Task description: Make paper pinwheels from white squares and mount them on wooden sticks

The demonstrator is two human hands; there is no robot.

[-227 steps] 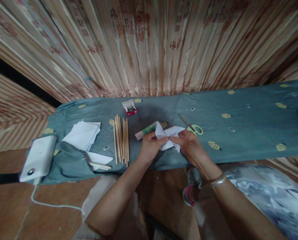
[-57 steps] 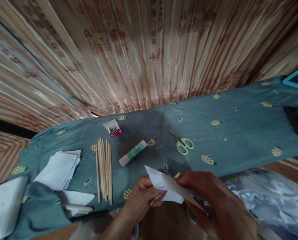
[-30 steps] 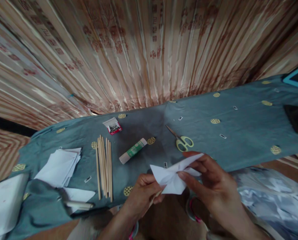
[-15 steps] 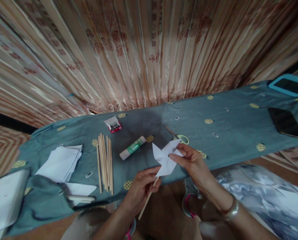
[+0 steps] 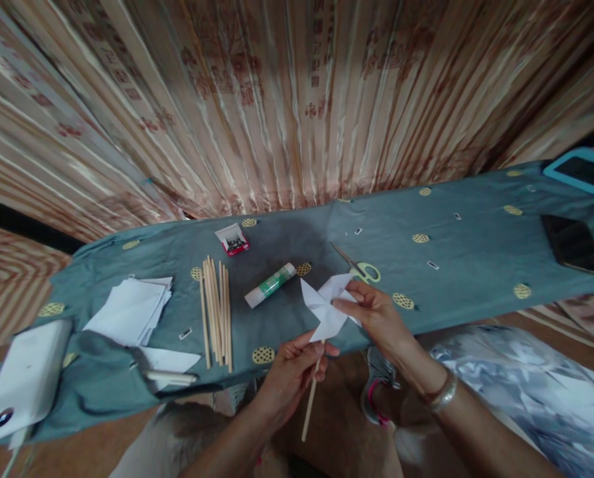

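A white paper pinwheel (image 5: pixel 329 309) is held over the front edge of the table, fixed on or resting against a thin wooden stick (image 5: pixel 309 405). My left hand (image 5: pixel 294 368) is closed around the stick just below the paper blades. At the pinwheel's right side, my right hand (image 5: pixel 371 309) pinches the paper, thumb lying near its centre. The fingers behind the paper are partly hidden. Scissors (image 5: pixel 364 271) with pale green handles lie just beyond the right hand. A green and white glue stick (image 5: pixel 271 285) lies to the left of the pinwheel.
A bundle of wooden sticks (image 5: pixel 217 315) lies left of the glue, with a small red box of metal pins (image 5: pixel 234 240) behind it. Farther left are stacked white papers (image 5: pixel 130 311) and a white device (image 5: pixel 25 378). A dark phone (image 5: pixel 575 244) and blue-framed tablet (image 5: pixel 583 169) lie right.
The stick's lower end has swung right, so it hangs more upright. My right hand has shifted slightly on the paper. The whole view has moved a little.
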